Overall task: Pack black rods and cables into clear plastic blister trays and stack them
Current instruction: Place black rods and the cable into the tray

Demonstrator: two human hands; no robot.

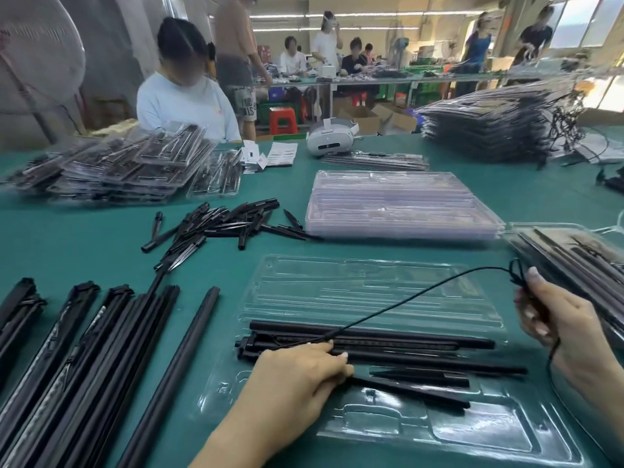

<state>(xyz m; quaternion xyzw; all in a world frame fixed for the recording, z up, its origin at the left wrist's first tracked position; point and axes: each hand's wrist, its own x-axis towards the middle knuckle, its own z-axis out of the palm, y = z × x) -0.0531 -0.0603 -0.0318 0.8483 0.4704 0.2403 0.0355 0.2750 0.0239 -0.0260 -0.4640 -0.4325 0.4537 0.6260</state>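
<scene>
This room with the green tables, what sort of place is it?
Most likely a factory packing floor. Stacks of filled trays sit on the green table, loose black rods lie ready beside an open clear tray, and other workers sit at long benches behind.

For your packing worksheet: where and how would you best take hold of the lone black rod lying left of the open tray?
Grip the lone black rod near mid-length, from above, fingers across its narrow width. It lies flat on the table with bare cloth on its right side; neighbouring rods crowd its left.

Head camera looks forward and down, close over the green table (101, 238).
</scene>
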